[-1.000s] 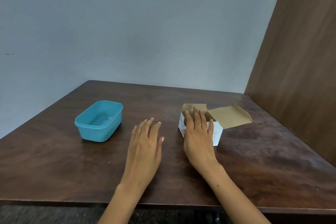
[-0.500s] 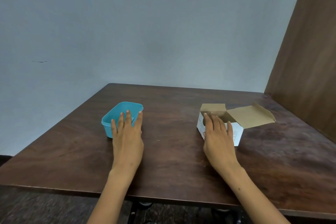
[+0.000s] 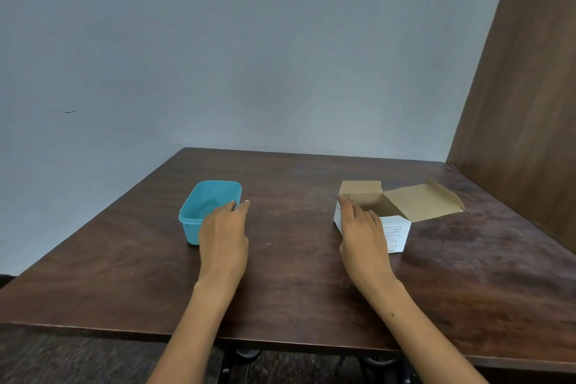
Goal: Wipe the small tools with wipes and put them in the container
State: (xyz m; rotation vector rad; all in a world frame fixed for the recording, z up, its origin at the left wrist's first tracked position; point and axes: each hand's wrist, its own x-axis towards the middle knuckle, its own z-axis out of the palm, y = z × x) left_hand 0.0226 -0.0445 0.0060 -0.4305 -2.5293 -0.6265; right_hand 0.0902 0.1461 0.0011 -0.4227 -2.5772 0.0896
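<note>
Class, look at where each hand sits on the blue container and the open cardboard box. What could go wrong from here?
1. The left hand touches the near right side of the blue container; being light plastic, it may slide across the table.
2. The right hand rests on the open cardboard box; pressing could dent its thin wall.
3. The box's contents are hidden, so reaching in blind might fumble.

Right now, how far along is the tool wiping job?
Barely started. Done: the cardboard box stands open. In hand: the left hand touches the blue container, which looks empty; the right hand rests on the box. Left: no tools or wipes are visible yet, so all wiping and loading remains.
</note>
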